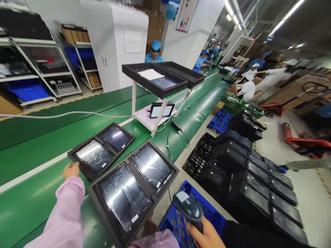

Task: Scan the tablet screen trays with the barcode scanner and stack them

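Note:
Two black trays lie on the green conveyor, each with two wrapped screens. The near tray (127, 164) is right in front of me; the far tray (97, 137) is just beyond it to the left. My left hand (70, 170), in a pink sleeve, rests on the belt at the far tray's near left corner, fingers closed, holding nothing. My right hand (204, 236) grips a black barcode scanner (188, 207) at the bottom, to the right of the near tray, its cable running up the belt edge.
A white stand (134, 100) straddles the belt ahead, carrying black trays and a small monitor (161, 110) beneath. Stacks of black trays (258, 179) sit on blue pallets (178, 224) to my right. Shelving lines the left wall; other workers stand farther along the line.

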{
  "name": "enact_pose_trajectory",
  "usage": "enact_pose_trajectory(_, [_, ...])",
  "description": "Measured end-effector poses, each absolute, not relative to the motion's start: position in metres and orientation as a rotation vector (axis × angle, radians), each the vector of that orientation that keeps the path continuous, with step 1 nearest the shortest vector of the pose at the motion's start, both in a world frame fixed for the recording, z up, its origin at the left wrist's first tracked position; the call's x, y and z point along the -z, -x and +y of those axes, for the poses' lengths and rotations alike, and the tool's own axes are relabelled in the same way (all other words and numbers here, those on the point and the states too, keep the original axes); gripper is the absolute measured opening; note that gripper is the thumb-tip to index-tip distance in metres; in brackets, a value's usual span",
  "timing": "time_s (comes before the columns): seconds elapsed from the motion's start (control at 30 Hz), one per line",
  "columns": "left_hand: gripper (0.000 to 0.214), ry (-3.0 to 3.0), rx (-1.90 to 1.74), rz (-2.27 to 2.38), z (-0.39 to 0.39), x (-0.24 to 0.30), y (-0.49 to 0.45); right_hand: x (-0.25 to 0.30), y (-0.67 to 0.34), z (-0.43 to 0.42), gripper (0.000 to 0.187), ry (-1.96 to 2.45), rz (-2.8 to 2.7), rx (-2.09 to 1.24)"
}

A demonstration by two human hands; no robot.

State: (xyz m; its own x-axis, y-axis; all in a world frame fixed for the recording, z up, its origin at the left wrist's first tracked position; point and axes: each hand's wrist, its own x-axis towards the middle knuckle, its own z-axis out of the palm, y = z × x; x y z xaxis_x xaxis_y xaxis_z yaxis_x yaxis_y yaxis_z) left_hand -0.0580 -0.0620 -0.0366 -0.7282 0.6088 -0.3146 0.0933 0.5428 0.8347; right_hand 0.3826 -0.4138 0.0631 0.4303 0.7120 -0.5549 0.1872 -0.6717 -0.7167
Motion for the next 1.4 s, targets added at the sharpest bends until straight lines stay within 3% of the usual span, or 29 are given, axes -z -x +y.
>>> enact_pose_trajectory(0.13, [0.034, -0.643, -1.220, 1.941, -0.116, 0.028, 0.036, -0.055, -0.391, -0.388, 0.037, 2.079, -1.014, -1.256])
enact_pose_trajectory(0.27, [0.046, -0.511, -1.344, 1.822, -0.213, 0.036, 0.000, -0.038, -0.394, -0.372, 0.033, 2.083, -1.254, -1.246])
enact_pose_trajectory(0.5, [0.056, -0.575, -1.150, 1.806, -0.324, 0.062, -0.042, -0.031, -0.388, -0.372, 0.026, 2.094, -1.367, -1.252])
enact_pose_trajectory(0.7, [0.065, -0.637, -1.067, 1.896, -0.330, 0.064, -0.046, -0.026, -0.389, -0.377, 0.027, 2.061, -1.362, -1.265])
enact_pose_trajectory(1.4, [0.058, -0.648, -1.190, 1.887, -0.339, 0.080, -0.045, -0.024, -0.405, -0.385, 0.031, 2.056, -1.487, -1.278])
